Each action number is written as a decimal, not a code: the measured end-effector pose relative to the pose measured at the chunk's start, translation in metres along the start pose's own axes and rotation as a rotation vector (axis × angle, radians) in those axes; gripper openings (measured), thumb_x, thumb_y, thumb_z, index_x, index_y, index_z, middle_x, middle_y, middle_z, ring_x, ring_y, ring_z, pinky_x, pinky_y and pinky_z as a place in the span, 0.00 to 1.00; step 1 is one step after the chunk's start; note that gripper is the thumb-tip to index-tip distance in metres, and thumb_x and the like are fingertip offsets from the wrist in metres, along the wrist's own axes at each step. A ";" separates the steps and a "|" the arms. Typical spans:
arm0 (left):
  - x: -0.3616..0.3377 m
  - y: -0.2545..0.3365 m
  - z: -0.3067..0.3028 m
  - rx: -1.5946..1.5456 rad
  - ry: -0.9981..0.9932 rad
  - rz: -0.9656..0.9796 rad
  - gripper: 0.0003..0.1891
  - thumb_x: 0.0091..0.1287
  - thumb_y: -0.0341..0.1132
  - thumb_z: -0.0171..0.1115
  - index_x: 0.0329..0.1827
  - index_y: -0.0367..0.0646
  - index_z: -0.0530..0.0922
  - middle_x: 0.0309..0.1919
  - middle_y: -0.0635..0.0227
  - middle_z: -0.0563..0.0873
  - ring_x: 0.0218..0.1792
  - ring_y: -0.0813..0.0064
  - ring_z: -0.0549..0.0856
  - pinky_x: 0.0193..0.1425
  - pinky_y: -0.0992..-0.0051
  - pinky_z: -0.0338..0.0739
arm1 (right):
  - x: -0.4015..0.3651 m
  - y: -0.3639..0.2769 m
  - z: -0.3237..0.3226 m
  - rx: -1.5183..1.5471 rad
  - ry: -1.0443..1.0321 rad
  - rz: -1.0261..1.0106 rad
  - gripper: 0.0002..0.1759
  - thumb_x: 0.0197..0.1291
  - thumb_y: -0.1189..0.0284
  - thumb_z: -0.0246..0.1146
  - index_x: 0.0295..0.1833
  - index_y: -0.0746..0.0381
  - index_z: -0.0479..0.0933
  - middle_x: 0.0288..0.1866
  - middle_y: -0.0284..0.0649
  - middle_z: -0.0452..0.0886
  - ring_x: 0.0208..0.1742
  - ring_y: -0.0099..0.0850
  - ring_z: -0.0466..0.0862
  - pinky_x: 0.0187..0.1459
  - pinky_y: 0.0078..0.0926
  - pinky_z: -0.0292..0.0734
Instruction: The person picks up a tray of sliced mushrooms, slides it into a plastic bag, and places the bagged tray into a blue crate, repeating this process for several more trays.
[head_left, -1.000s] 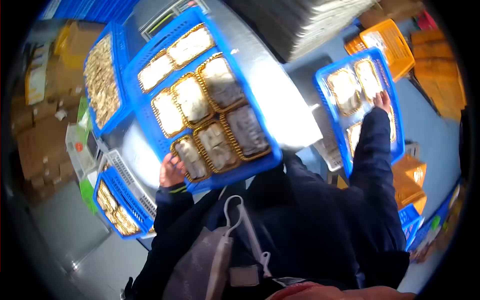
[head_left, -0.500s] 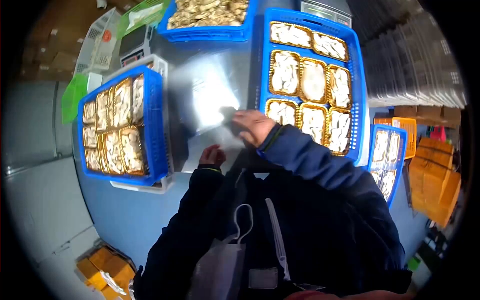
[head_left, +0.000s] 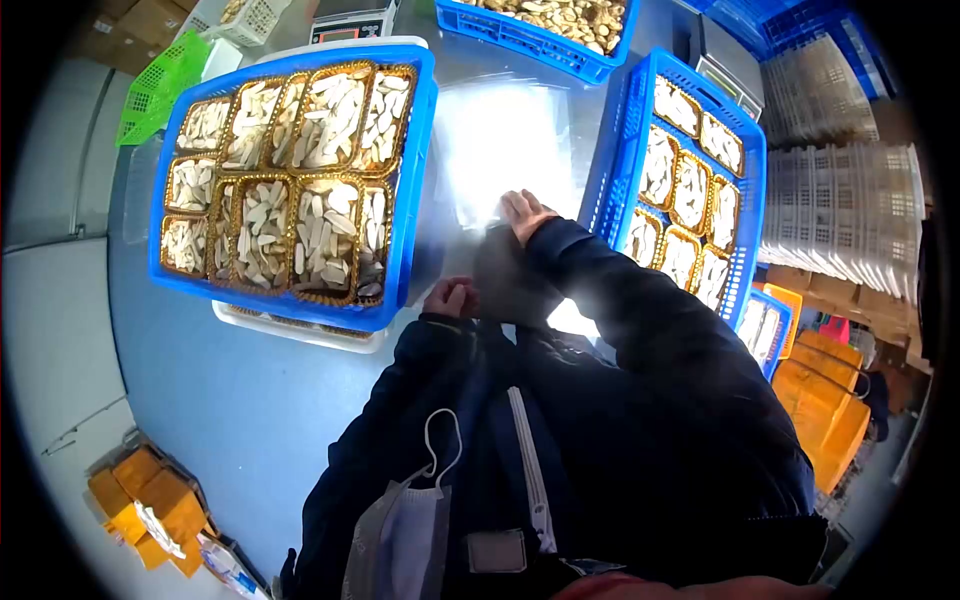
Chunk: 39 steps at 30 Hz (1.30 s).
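My right hand (head_left: 525, 214) touches the lower edge of a shiny clear plastic sheet (head_left: 505, 140) on the metal table, its fingers bent together; whether it pinches the sheet is hidden by glare. Lower and to the left, my left hand (head_left: 452, 297) hangs near the table's front edge with curled fingers, and nothing shows in it. Left of the hands a blue crate (head_left: 420, 150) holds several gold-rimmed trays of pale sliced pieces (head_left: 265, 232). On the right stands another blue crate (head_left: 745, 245) with similar filled trays (head_left: 690, 192).
At the back is a blue crate (head_left: 590, 62) of loose brownish pieces. Scales (head_left: 355, 20) stand behind the left crate and beside the right one. Stacked clear trays (head_left: 840, 205) rise at the far right. A green basket (head_left: 165, 85) sits at the back left. Orange boxes (head_left: 825, 400) are at right.
The view has shifted, so the left crate looks larger and nearer and the right crate sits farther right. My right hand's fingers now rest at the sheet's lower edge. My left hand stays low.
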<state>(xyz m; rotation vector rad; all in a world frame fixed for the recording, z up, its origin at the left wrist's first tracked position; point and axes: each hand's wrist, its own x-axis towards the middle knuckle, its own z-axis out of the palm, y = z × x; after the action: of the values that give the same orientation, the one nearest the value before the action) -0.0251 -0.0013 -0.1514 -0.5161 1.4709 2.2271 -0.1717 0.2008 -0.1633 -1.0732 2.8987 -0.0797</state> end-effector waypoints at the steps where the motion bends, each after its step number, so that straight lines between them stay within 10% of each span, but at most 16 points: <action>1: 0.005 0.003 0.004 0.065 -0.020 0.000 0.11 0.66 0.35 0.49 0.47 0.40 0.72 0.29 0.65 0.80 0.28 0.75 0.80 0.33 0.76 0.77 | -0.002 0.003 0.002 0.041 0.004 0.013 0.25 0.59 0.71 0.43 0.63 0.62 0.57 0.58 0.47 0.64 0.61 0.45 0.66 0.54 0.37 0.70; 9: 0.065 -0.003 0.040 0.477 0.206 0.379 0.26 0.56 0.35 0.62 0.58 0.45 0.64 0.43 0.60 0.75 0.37 0.72 0.78 0.33 0.73 0.78 | 0.006 0.002 -0.030 0.098 -0.232 0.113 0.28 0.59 0.71 0.42 0.67 0.56 0.52 0.55 0.46 0.70 0.54 0.42 0.72 0.52 0.33 0.72; 13: 0.073 0.036 0.073 -0.029 0.413 -0.046 0.41 0.50 0.42 0.68 0.63 0.38 0.54 0.46 0.59 0.73 0.45 0.67 0.76 0.36 0.72 0.79 | 0.002 0.003 -0.050 0.243 -0.281 0.151 0.28 0.60 0.70 0.43 0.68 0.51 0.51 0.58 0.46 0.69 0.56 0.41 0.72 0.55 0.31 0.69; 18: 0.083 0.038 0.079 -0.087 0.162 0.087 0.13 0.59 0.40 0.62 0.41 0.42 0.73 0.29 0.67 0.80 0.28 0.78 0.79 0.25 0.79 0.74 | -0.027 0.002 -0.083 0.308 -0.060 0.151 0.31 0.56 0.69 0.51 0.67 0.54 0.52 0.57 0.45 0.69 0.56 0.41 0.71 0.57 0.33 0.66; 24: 0.075 0.052 0.090 -0.344 0.161 -0.027 0.09 0.58 0.39 0.62 0.32 0.44 0.74 0.22 0.67 0.77 0.23 0.74 0.78 0.23 0.77 0.72 | -0.065 0.012 -0.101 0.135 -0.017 0.217 0.19 0.54 0.70 0.53 0.53 0.57 0.68 0.52 0.38 0.73 0.45 0.35 0.79 0.38 0.31 0.77; 28: 0.068 0.061 0.100 -0.437 0.074 -0.123 0.07 0.55 0.37 0.62 0.27 0.46 0.74 0.20 0.69 0.76 0.24 0.73 0.78 0.26 0.76 0.72 | -0.070 0.009 -0.142 0.276 0.465 0.063 0.17 0.49 0.71 0.54 0.48 0.60 0.70 0.48 0.41 0.75 0.48 0.35 0.76 0.47 0.32 0.73; 32: 0.039 0.078 0.132 -0.474 0.161 -0.026 0.07 0.53 0.36 0.63 0.28 0.45 0.75 0.23 0.71 0.77 0.28 0.73 0.79 0.32 0.78 0.73 | -0.079 0.010 -0.139 0.277 0.380 0.031 0.14 0.45 0.70 0.54 0.41 0.60 0.73 0.37 0.39 0.78 0.39 0.36 0.79 0.42 0.30 0.73; 37: -0.006 0.107 0.138 0.377 0.336 0.035 0.16 0.55 0.42 0.64 0.21 0.44 0.67 0.20 0.70 0.74 0.24 0.78 0.76 0.22 0.76 0.67 | -0.089 0.024 -0.126 0.218 0.167 0.051 0.08 0.47 0.68 0.54 0.34 0.55 0.75 0.30 0.33 0.80 0.36 0.32 0.81 0.38 0.31 0.75; 39: -0.009 0.098 0.122 1.149 0.484 0.577 0.17 0.44 0.36 0.71 0.23 0.44 0.67 0.19 0.67 0.71 0.25 0.73 0.74 0.26 0.71 0.66 | -0.091 0.023 -0.125 0.226 0.018 0.044 0.09 0.48 0.66 0.56 0.35 0.54 0.76 0.31 0.34 0.80 0.37 0.33 0.81 0.38 0.33 0.76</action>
<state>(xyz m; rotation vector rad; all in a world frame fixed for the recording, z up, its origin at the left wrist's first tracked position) -0.0790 0.0756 -0.0262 -0.2308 3.0611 1.1630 -0.1258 0.2811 -0.0371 -0.9742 2.8399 -0.4061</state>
